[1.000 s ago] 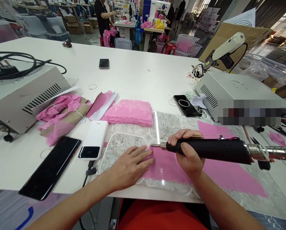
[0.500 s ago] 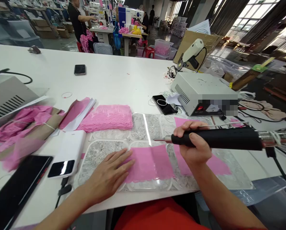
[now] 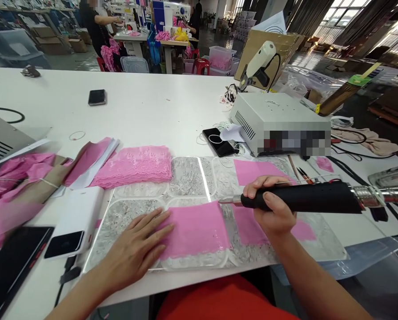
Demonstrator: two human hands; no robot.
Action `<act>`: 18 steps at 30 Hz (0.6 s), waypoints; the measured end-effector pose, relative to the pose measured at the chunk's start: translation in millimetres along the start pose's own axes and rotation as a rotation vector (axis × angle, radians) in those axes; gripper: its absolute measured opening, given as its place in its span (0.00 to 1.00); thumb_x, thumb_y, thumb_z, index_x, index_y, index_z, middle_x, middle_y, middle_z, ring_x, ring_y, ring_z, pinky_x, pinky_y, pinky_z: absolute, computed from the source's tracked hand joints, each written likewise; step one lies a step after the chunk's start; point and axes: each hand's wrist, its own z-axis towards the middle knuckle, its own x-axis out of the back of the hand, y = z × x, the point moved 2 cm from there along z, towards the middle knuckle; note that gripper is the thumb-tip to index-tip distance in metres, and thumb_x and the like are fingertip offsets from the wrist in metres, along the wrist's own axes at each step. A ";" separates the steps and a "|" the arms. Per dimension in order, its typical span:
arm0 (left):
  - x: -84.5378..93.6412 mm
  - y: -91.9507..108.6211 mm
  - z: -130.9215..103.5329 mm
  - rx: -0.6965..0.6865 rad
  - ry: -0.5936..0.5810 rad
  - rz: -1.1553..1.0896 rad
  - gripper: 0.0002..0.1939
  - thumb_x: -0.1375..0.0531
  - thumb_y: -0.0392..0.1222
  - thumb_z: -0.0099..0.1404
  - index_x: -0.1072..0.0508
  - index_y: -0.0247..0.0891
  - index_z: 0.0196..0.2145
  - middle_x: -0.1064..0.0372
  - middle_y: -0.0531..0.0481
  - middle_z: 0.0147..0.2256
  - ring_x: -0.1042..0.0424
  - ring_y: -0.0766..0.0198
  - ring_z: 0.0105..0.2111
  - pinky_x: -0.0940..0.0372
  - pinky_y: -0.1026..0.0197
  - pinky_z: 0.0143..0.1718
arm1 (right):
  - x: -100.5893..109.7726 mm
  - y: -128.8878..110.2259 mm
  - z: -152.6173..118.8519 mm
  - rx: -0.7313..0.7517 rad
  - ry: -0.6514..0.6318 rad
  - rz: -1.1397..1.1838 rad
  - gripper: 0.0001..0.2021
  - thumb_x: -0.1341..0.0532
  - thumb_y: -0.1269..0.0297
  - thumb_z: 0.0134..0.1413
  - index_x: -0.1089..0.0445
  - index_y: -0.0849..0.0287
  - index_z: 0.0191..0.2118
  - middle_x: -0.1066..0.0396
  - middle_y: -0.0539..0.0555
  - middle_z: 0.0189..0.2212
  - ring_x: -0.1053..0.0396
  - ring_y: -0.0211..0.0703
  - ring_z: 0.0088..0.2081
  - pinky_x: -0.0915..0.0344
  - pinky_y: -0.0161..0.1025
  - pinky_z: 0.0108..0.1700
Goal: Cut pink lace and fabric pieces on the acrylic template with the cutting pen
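In the head view, the right hand (image 3: pixel 275 208) has its fingers closed around the black handle of a pen-like tool (image 3: pixel 299 198), its metal tip at the upper right corner of a pink cloth piece (image 3: pixel 195 229); whether it touches cannot be told. The left hand (image 3: pixel 135 249) lies palm down, fingers extended and slightly spread, over the cloth's left edge, gripping nothing. The cloth lies on a grey-patterned mat (image 3: pixel 188 178) on the white table (image 3: pixel 158 115). A stack of pink lace (image 3: pixel 138 164) sits beyond it, partly on the mat, and a white power bank (image 3: pixel 77 220) lies near the left hand.
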 end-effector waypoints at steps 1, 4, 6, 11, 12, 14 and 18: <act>0.1 -0.1 0.1 0.002 -0.004 0.001 0.23 0.48 0.40 0.68 0.39 0.44 0.60 0.45 0.48 0.62 0.45 0.52 0.62 0.39 0.50 0.54 | 0.2 0.7 -0.1 -0.002 -0.005 0.001 0.05 0.40 0.69 0.45 0.33 0.57 0.32 0.35 0.49 0.28 0.35 0.36 0.23 0.35 0.40 0.27; 0.2 -0.5 0.4 0.020 -0.005 -0.023 0.23 0.48 0.40 0.68 0.39 0.46 0.61 0.45 0.49 0.62 0.45 0.52 0.61 0.39 0.50 0.55 | 1.1 2.2 -0.3 -0.003 -0.011 -0.006 0.05 0.40 0.68 0.45 0.33 0.56 0.32 0.35 0.49 0.29 0.35 0.36 0.23 0.35 0.40 0.27; 0.2 -0.7 0.8 0.031 0.000 -0.043 0.23 0.48 0.40 0.68 0.39 0.47 0.61 0.44 0.49 0.62 0.44 0.52 0.61 0.39 0.51 0.55 | 1.3 3.2 -0.3 -0.003 -0.013 -0.013 0.05 0.39 0.68 0.46 0.33 0.56 0.33 0.35 0.48 0.29 0.35 0.36 0.23 0.35 0.40 0.27; -0.1 -0.4 1.3 0.030 0.007 -0.053 0.23 0.48 0.40 0.68 0.39 0.47 0.60 0.44 0.49 0.62 0.44 0.52 0.61 0.39 0.50 0.56 | 2.0 4.9 -1.6 0.015 -0.047 -0.054 0.04 0.39 0.68 0.47 0.34 0.55 0.32 0.34 0.48 0.29 0.35 0.37 0.24 0.35 0.41 0.28; -0.1 -0.4 1.4 0.027 0.007 -0.054 0.23 0.48 0.40 0.68 0.39 0.46 0.60 0.44 0.49 0.62 0.44 0.52 0.61 0.39 0.50 0.56 | 2.2 4.9 -2.0 0.019 -0.056 -0.063 0.04 0.40 0.68 0.48 0.34 0.55 0.32 0.34 0.48 0.29 0.34 0.37 0.24 0.35 0.41 0.29; -0.2 -0.4 1.6 0.022 0.006 -0.054 0.23 0.48 0.40 0.68 0.39 0.46 0.60 0.44 0.49 0.62 0.44 0.52 0.61 0.39 0.50 0.56 | 2.1 4.9 -2.4 0.019 -0.072 -0.075 0.04 0.40 0.68 0.48 0.35 0.55 0.33 0.33 0.48 0.30 0.34 0.37 0.25 0.35 0.41 0.29; 0.3 -0.3 1.1 0.011 0.013 -0.022 0.23 0.48 0.40 0.68 0.39 0.46 0.60 0.44 0.48 0.62 0.44 0.52 0.61 0.38 0.50 0.55 | 1.9 2.7 -0.6 0.018 -0.073 -0.046 0.05 0.40 0.70 0.48 0.33 0.56 0.33 0.33 0.49 0.30 0.34 0.37 0.25 0.35 0.41 0.29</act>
